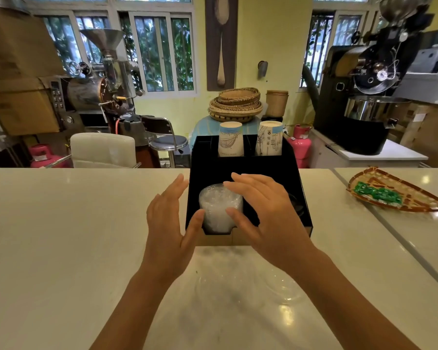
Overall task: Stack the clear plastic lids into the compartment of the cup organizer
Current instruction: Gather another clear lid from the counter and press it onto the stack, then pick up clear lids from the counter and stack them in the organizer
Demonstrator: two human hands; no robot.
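The stack of clear plastic lids (220, 207) stands in the front-left compartment of the black cup organizer (245, 165). The left hand (168, 223) and right hand (261, 210) flank it, fingers spread wide, thumbs touching the stack, gripping nothing. Step in hand: seating the stack. More lids (281, 286) lie on the counter (61, 223); next, probably collect those.

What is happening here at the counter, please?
A person is putting a stack of clear lids into the front left compartment of a black cup organizer on the counter. The left hand and right hand are open on either side of the stack, thumbs touching it. Two paper cup stacks stand in the back compartments. More clear lids lie on the counter nearer the person.
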